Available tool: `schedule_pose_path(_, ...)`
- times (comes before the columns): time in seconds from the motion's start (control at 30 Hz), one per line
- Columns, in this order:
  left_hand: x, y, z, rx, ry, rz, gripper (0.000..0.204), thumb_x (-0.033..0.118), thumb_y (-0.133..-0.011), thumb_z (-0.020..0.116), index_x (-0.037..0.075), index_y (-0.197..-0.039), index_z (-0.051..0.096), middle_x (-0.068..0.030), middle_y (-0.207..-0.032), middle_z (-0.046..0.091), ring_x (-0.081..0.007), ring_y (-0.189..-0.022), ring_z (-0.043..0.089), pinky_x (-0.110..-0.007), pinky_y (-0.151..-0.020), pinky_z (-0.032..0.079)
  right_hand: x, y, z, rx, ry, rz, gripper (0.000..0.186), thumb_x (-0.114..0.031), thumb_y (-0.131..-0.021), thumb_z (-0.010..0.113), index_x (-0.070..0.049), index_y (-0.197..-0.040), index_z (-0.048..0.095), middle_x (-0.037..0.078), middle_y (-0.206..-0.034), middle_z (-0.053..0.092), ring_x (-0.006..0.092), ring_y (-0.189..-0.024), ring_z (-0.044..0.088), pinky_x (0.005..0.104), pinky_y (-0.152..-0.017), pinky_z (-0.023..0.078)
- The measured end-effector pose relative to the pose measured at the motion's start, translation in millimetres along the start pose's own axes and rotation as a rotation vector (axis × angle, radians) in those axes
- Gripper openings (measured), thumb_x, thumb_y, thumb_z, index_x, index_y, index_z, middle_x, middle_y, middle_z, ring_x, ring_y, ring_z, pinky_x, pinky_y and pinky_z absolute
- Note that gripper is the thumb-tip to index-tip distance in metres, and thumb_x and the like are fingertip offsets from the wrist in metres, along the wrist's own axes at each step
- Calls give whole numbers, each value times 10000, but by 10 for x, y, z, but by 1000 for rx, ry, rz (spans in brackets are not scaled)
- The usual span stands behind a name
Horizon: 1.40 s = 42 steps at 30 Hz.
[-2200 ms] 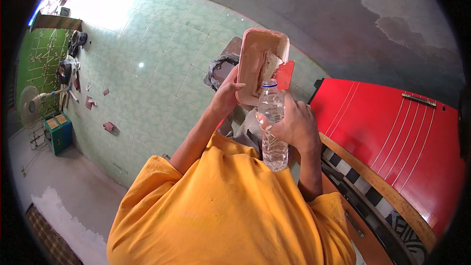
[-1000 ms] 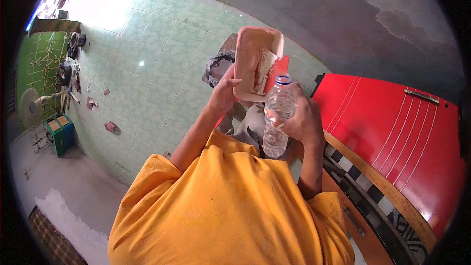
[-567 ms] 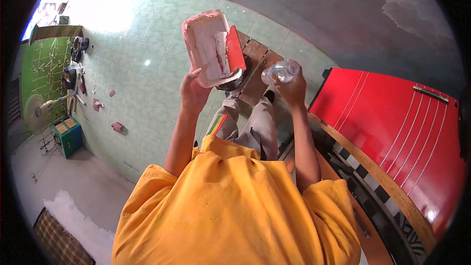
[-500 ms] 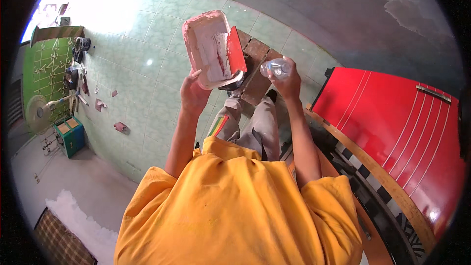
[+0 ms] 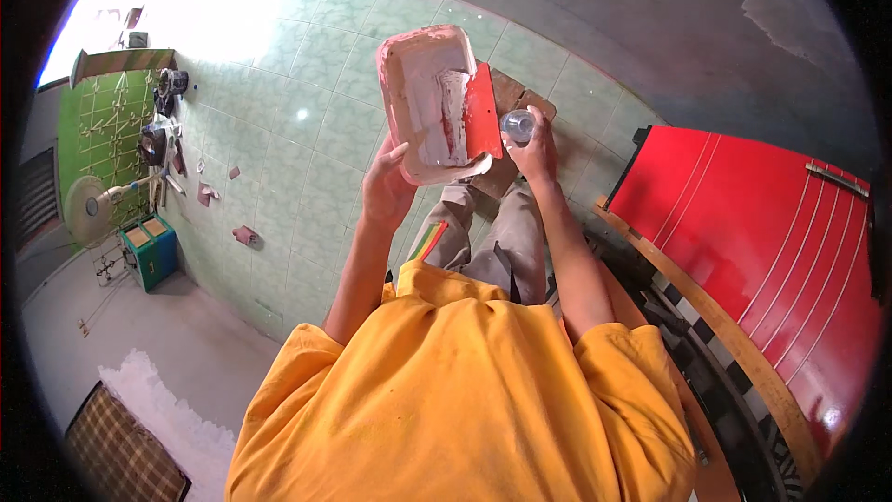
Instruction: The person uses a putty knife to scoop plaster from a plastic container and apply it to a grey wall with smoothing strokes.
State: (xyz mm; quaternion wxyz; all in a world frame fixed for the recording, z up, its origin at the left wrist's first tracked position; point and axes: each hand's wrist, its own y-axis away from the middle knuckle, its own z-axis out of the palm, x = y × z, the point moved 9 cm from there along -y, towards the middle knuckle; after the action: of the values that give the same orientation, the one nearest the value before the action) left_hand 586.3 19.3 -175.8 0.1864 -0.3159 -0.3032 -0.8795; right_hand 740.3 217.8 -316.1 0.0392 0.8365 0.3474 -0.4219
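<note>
My left hand (image 5: 389,188) is closed on the lower left edge of a shallow plastic tub (image 5: 391,98), tilted towards me. Pinkish-white paste coats the tub's inside and rim, with a dark red streak in it. Along the tub's right side lies a flat red scraper (image 5: 484,113), its edge against the paste. To the right of the scraper, my right hand (image 5: 537,156) grips a clear plastic bottle (image 5: 518,125). One round end of the bottle points up towards me. Whether liquid is inside it I cannot tell.
Below the tub stands a low brown wooden stool (image 5: 509,93), close to my feet. A large red panel (image 5: 734,214) with a wooden edge (image 5: 715,316) is at the right. At the left are a fan (image 5: 90,207), a green box (image 5: 153,258) and scraps (image 5: 244,235) on the tiled floor.
The bottle has come closer to the tub and scraper and turned its round end upward. The tub has shifted slightly right in view, still in my left hand.
</note>
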Motion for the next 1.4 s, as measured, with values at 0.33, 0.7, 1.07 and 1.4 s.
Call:
schedule_pose_path(0.33,145,1,518,-116,-111,43,779,308,-934,581,-9,-1573,269,-146,-1536,438,-249,-1422,434,-422,-1156,381,-218,-159,-280,-107,11,-17,896,-255,-765,868,-76,-1482,363,230,-1334,553,412,-1206,578,469,-981,522)
schedule_pose_path(0.7,-363,63,1923,-343,-91,4,815,178,-886,665,13,-1568,250,-169,-1486,473,-270,-1366,510,-430,-1131,447,-1762,-763,-2952,-10,-43,141,294,-233,-918,728,-32,-1078,584,165,-932,668,383,-840,674,454,-731,533)
schedule_pose_path(1.07,-1451,-58,3222,-462,62,-51,837,262,-918,702,47,-1570,222,-146,-1530,424,-258,-1438,414,-444,-1163,370,-1404,-934,-3994,-376,470,62,386,-278,-933,681,-52,-1235,597,218,-928,721,425,-865,704,521,-741,554)
schedule_pose_path(1.4,-1760,-107,3783,-453,146,51,975,275,-880,748,53,-1610,142,-138,-1574,351,-270,-1472,351,-449,-1206,285,-1310,-1145,-4553,-45,699,145,197,-191,-968,622,-41,-1089,584,197,-860,729,411,-820,719,507,-712,573)
